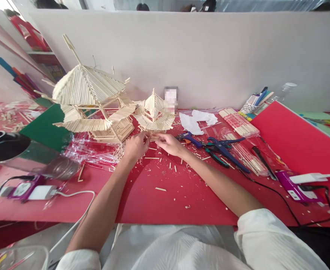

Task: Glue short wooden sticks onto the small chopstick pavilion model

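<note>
A small pavilion model (153, 122) built of pale wooden sticks stands on the red table in front of me. My left hand (137, 145) is at its front lower edge, fingers closed in a pinch by the base. From the other side my right hand (170, 144) reaches the same base, thumb and fingers pressed to it. Whether a separate stick lies between the fingertips is too small to tell. Left of my hands rises a larger stick pavilion (94, 105) with a wide ribbed roof and a tall spire.
Stick scraps litter the red table (165, 204). Blue-handled hand tools (226, 150) lie right of my hands, near bundles of sticks (239, 122). A clear bottle (38, 157) lies left, near a purple power strip (27, 186). Another purple strip (296, 186) with cables sits right.
</note>
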A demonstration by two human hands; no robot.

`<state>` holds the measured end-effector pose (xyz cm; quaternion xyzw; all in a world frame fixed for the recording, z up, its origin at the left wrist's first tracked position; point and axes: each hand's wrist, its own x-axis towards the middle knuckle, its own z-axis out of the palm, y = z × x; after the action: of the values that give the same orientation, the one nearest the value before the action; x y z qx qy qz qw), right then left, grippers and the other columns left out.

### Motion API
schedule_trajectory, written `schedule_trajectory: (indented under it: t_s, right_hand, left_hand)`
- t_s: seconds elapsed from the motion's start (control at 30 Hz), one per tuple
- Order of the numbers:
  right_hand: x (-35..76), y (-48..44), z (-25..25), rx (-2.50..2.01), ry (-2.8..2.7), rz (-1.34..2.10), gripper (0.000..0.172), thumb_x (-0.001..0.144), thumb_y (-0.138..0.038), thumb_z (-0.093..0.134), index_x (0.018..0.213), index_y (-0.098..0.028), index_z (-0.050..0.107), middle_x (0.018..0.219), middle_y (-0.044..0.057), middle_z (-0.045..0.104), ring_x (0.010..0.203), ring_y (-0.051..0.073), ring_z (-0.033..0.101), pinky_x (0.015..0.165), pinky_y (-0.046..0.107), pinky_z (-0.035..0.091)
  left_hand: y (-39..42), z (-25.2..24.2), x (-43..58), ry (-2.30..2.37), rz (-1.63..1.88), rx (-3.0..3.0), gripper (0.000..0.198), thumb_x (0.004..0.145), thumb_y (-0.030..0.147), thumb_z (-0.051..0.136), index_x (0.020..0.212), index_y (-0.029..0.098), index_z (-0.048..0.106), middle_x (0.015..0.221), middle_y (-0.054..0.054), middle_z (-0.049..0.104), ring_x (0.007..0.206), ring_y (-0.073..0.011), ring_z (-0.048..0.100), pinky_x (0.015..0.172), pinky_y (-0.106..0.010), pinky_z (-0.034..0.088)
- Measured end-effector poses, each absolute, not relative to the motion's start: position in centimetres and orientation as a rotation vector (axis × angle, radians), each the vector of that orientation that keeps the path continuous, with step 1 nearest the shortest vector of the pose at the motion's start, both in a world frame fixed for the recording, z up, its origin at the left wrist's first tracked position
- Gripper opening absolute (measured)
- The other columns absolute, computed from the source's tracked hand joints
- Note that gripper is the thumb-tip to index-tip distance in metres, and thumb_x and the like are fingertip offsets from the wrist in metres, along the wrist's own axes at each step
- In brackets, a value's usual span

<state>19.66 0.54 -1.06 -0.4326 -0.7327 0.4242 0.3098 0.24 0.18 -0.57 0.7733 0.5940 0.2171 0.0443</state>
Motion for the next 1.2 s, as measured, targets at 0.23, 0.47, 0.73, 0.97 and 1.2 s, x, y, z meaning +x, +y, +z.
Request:
schedule_trajectory:
  t_s: [0.23, 0.47, 0.73, 0.97, 1.2]
  right_hand:
    - [19.63, 0.71, -1.39, -1.119, -1.904, 1.202, 0.042, 0.101, -0.021, 0.056, 0.142, -0.014, 0.059, 0.074, -0.001, 0.063, 0.064, 0.013, 0.054, 0.063, 0.026, 0.042]
    - [19.69, 0.61, -1.15, -1.126, -1.893, 1.214, 0.045, 0.101, -0.021, 0.056, 0.145, -0.012, 0.056, 0.075, 0.0, 0.064, 0.063, 0.012, 0.054, 0.061, 0.025, 0.041]
    - [19.62, 0.42, -0.76, -1.137, -1.89, 1.223, 0.048, 0.101, -0.021, 0.055, 0.148, -0.012, 0.052, 0.074, 0.0, 0.063, 0.063, 0.013, 0.053, 0.059, 0.025, 0.041]
    - [19.67, 0.42, -0.86, -1.112, -1.903, 1.225, 0.044, 0.1, -0.021, 0.056, 0.143, -0.012, 0.057, 0.072, -0.002, 0.062, 0.065, 0.013, 0.055, 0.062, 0.026, 0.042]
    - [19.63, 0.55, -0.85, -1.102, -1.918, 1.211, 0.038, 0.1, -0.022, 0.056, 0.137, -0.014, 0.061, 0.073, -0.001, 0.062, 0.066, 0.014, 0.056, 0.065, 0.027, 0.043]
  left_hand:
    - [0.26, -0.74, 0.29, 1.802, 0.704, 2.381, 0.024, 0.099, 0.035, 0.053, 0.113, 0.025, 0.07, 0.1, -0.004, 0.079, 0.09, -0.0239, 0.074, 0.077, -0.029, 0.05]
    - [0.31, -0.83, 0.28, 1.813, 0.709, 2.381, 0.024, 0.099, 0.035, 0.053, 0.113, 0.025, 0.07, 0.1, -0.005, 0.079, 0.09, -0.0233, 0.074, 0.077, -0.029, 0.05]
    - [0.39, -0.92, 0.26, 1.817, 0.698, 2.373, 0.025, 0.1, 0.036, 0.053, 0.116, 0.026, 0.069, 0.102, -0.006, 0.079, 0.091, -0.0234, 0.074, 0.08, -0.03, 0.051]
    - [0.3, -0.8, 0.28, 1.795, 0.733, 2.366, 0.026, 0.101, 0.037, 0.052, 0.117, 0.026, 0.069, 0.103, -0.007, 0.079, 0.089, -0.024, 0.074, 0.079, -0.031, 0.052]
    - [0.26, -0.8, 0.22, 1.75, 0.752, 2.402, 0.026, 0.1, 0.032, 0.051, 0.118, 0.025, 0.068, 0.103, -0.006, 0.079, 0.089, -0.0235, 0.074, 0.076, -0.029, 0.051]
